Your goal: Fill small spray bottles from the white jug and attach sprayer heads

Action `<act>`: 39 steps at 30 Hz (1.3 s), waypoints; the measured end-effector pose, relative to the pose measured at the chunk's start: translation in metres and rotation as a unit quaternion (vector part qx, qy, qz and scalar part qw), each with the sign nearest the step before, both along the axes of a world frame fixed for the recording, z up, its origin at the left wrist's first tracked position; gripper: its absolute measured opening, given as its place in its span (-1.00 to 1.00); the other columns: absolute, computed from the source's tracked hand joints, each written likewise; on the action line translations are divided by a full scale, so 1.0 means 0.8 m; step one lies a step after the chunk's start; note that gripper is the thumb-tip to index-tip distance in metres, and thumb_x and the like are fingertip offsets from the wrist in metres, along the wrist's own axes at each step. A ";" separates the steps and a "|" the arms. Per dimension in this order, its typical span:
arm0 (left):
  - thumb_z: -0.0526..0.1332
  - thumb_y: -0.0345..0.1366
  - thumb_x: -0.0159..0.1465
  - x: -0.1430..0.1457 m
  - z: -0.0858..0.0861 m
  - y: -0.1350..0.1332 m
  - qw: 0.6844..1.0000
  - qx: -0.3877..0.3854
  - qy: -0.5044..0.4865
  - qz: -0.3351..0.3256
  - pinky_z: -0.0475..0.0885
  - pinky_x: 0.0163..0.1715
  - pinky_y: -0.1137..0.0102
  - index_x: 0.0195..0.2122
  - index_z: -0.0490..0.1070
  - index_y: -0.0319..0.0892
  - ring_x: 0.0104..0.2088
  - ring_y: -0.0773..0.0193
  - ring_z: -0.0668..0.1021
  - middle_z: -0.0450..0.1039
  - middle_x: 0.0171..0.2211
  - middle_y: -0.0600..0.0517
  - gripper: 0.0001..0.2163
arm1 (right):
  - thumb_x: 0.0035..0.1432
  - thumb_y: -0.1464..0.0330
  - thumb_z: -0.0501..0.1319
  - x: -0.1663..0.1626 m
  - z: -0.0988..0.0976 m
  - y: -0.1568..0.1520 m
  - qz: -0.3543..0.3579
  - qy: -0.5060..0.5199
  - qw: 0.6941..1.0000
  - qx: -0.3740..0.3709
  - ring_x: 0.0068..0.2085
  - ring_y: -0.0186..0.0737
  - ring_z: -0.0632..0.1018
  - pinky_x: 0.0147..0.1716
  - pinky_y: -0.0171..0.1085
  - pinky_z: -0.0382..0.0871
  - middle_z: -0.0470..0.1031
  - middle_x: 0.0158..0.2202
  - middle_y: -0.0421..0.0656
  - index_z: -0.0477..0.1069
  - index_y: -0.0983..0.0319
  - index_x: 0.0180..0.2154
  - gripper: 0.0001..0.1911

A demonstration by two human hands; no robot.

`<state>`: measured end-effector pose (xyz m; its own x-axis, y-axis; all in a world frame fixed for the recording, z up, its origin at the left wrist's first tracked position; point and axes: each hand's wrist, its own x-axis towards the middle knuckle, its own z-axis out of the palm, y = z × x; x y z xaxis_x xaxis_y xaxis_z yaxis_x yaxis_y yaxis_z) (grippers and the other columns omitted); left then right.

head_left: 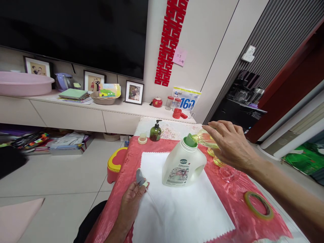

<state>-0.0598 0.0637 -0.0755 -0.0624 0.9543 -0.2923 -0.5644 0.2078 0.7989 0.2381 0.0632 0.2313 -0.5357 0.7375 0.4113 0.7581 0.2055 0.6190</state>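
My left hand (131,199) is closed around a pump head (141,178) with a grey top, a pale collar and a thin tube slanting down over a white cloth (182,212). In my right hand (227,143) is a clear bottle (204,139) with yellow liquid, tipped sideways. Its neck meets the green pouring spout (190,140) of a large pale detergent jug (186,165). The jug stands upright on the cloth. Whether liquid is flowing cannot be made out. Behind and left of the jug are a cap (142,138) and a dark green pump bottle (155,131).
A red tablecloth (274,222) covers the table. On its right lie a tape roll (270,211), a clear pink ring-shaped item (229,174) and yellow-tinted containers (217,161), partly hidden. A yellow-and-red stool (114,168) stands left. Behind runs a low cabinet (118,122).
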 end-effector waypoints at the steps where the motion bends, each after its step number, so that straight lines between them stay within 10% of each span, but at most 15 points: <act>1: 0.61 0.05 -0.23 0.000 0.000 0.000 1.000 0.001 -0.003 0.001 0.51 -0.09 0.32 -0.23 0.62 -0.14 -0.16 0.14 0.65 0.70 -0.21 -0.04 -0.42 | -0.09 0.54 0.18 0.000 0.000 0.000 0.001 0.000 1.000 0.001 0.15 0.01 0.32 -0.12 -0.11 0.12 0.36 0.20 -0.02 0.24 0.22 0.24 -0.22; 39: 0.60 0.07 -0.21 0.001 -0.002 0.000 1.000 0.011 0.002 0.000 0.50 -0.01 0.25 -0.23 0.61 -0.13 -0.14 0.11 0.66 0.69 -0.19 -0.05 -0.43 | 0.02 0.59 0.17 -0.002 0.007 0.000 -0.008 -0.033 0.999 0.006 0.20 0.03 0.30 -0.05 -0.04 0.13 0.33 0.23 -0.03 0.23 0.17 0.24 -0.29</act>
<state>-0.0590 0.0636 -0.0769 -0.0635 0.9607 -0.2703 -0.5603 0.1898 0.8062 0.2362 0.0633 0.2372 -0.5504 0.7413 0.3841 0.7181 0.1857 0.6707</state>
